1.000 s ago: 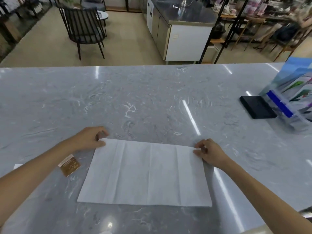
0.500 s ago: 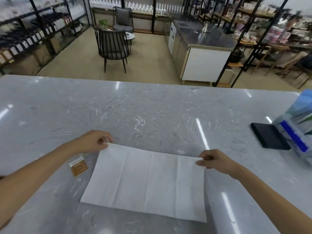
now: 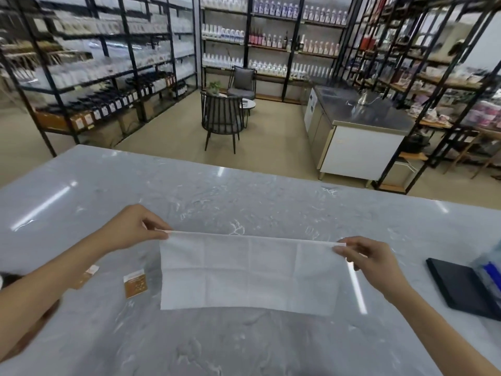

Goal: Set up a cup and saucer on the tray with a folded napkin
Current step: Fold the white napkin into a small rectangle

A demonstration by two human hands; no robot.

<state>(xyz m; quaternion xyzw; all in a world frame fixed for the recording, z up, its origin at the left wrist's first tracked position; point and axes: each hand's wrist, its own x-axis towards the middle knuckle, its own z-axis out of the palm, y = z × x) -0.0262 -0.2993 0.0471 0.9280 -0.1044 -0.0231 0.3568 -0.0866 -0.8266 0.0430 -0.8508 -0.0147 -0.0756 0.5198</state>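
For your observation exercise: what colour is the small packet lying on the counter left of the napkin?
Brown with a white top edge; the small packet shows best in the head view.

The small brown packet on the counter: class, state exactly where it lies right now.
In the head view, the brown packet lies flat on the marble counter, just left of the white napkin and below the left hand.

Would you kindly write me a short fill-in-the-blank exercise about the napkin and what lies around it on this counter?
1. Both hands pinch the far corners of the white ____.
2. The small brown packet lies on the counter nearer the ____ hand.
3. The flat black object lies near the ____ hand.

Missing words: napkin; left; right.
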